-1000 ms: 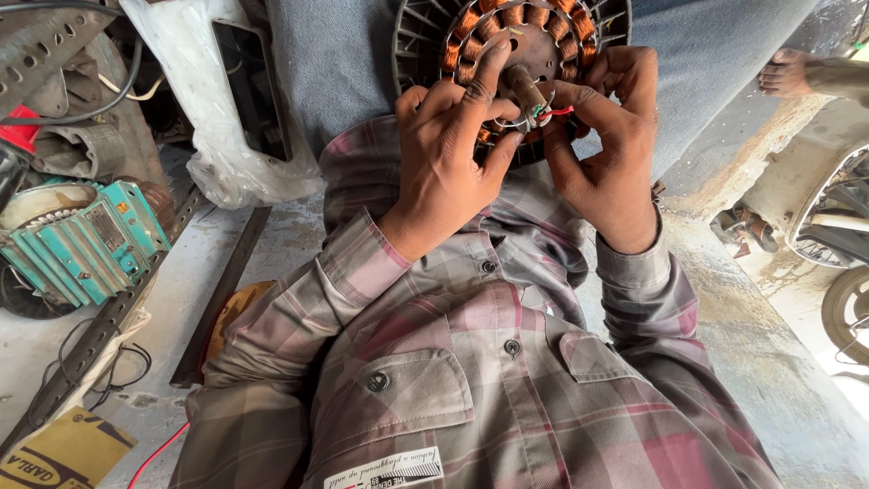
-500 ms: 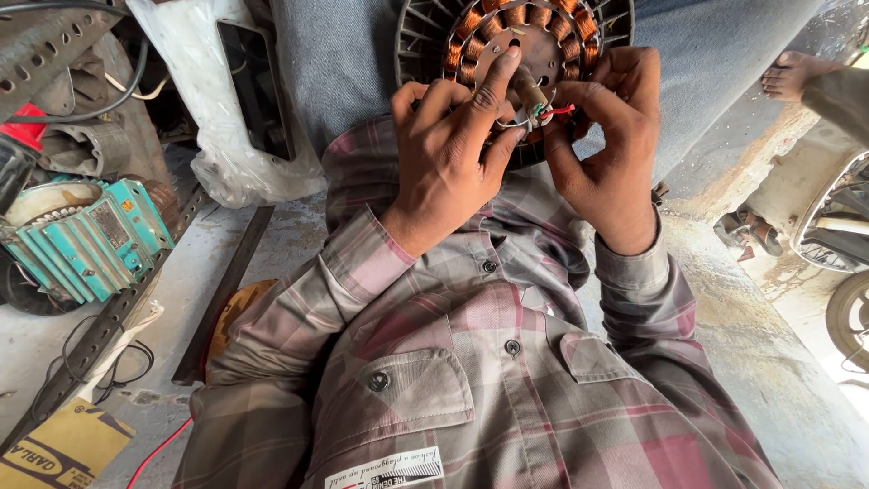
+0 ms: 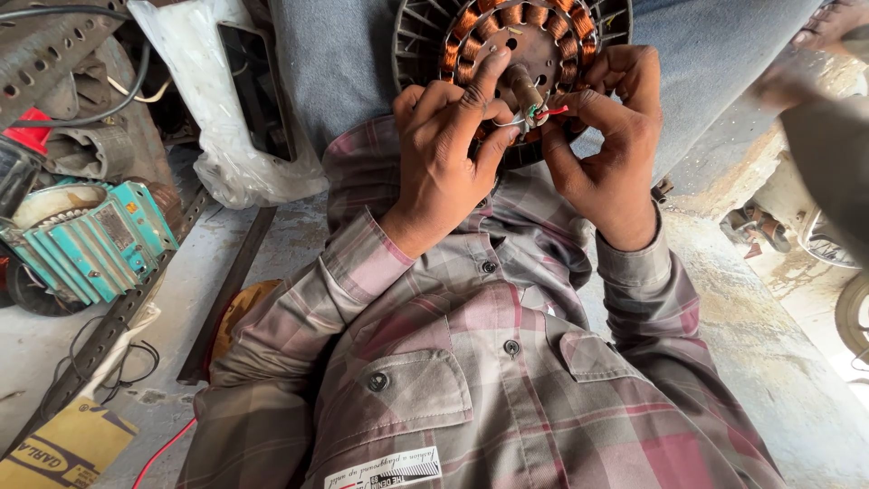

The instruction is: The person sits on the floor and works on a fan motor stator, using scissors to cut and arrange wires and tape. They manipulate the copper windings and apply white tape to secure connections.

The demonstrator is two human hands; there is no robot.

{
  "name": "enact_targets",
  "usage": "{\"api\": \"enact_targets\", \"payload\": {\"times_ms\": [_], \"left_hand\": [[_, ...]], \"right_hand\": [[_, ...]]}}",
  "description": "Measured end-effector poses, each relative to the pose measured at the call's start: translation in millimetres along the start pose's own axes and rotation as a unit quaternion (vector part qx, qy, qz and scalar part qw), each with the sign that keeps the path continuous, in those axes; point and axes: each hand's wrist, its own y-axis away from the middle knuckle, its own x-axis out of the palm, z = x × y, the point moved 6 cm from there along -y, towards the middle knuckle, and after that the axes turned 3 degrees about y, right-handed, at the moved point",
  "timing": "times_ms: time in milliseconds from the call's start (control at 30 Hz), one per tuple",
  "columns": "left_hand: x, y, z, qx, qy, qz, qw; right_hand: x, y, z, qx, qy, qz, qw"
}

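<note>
A round fan motor stator [image 3: 543, 41] with copper windings and a black finned rim rests on my lap at the top of the view. Its short shaft [image 3: 522, 86] sticks up in the middle. My left hand [image 3: 448, 154] and my right hand [image 3: 606, 149] meet just below the shaft. Both pinch a small bundle of thin wires [image 3: 536, 115], red, white and green, between thumbs and fingertips. My left index finger lies across the stator face.
A teal finned motor housing [image 3: 90, 240] sits at the left beside a perforated metal strip [image 3: 100, 340]. A white plastic bag [image 3: 208, 100] lies at top left. A yellow cardboard piece [image 3: 63, 448] is at bottom left. Concrete floor and another person's foot [image 3: 828, 23] lie to the right.
The hands have stayed at the wire bundle with only small finger shifts. The view has tilted slightly.
</note>
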Motion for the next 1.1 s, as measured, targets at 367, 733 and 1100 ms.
{"api": "enact_targets", "payload": {"times_ms": [367,733,1100], "left_hand": [[2.7,0.0,0.4,-0.002,-0.005,0.005,1.000],[1.8,-3.3,-3.7,0.016,-0.015,0.023,0.999],[2.6,-2.0,0.3,-0.004,0.010,0.018,1.000]], "right_hand": [[-2.3,0.8,-2.0,-0.021,-0.005,-0.002,1.000],[-4.1,-2.6,-2.1,-0.002,-0.014,0.012,1.000],[-3.6,-8.0,5.4,-0.003,-0.024,0.014,1.000]]}}
